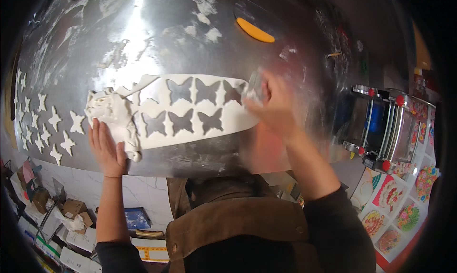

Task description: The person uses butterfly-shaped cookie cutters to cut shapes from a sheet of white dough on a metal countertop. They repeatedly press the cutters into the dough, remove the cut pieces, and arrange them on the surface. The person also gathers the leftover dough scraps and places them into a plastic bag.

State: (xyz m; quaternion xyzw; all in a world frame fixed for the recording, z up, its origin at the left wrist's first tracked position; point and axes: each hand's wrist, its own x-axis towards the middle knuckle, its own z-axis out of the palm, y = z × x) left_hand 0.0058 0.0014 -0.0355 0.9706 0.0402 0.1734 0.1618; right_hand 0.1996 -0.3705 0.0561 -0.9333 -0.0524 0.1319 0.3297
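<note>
A sheet of white dough (160, 109) lies on the metal tabletop, with several butterfly-shaped holes in two rows. Its left end is bunched into a thick, creased heap (114, 109). My left hand (107, 148) rests flat against the lower left of this heap, fingers extended. At the sheet's right end, my right hand (275, 101) is blurred and grips a greyish, partly see-through object (254, 87), perhaps a cutter; its exact shape cannot be told. Several white butterfly cut-outs (55, 119) lie spread out to the left of the heap.
A yellow curved scraper (255, 31) lies towards the table's far side. A metal roller device with red knobs (385, 123) stands at the right, beside a sheet of food pictures (389, 205). White powder smears mark the metal tabletop (171, 52). Cardboard boxes (73, 208) are at lower left.
</note>
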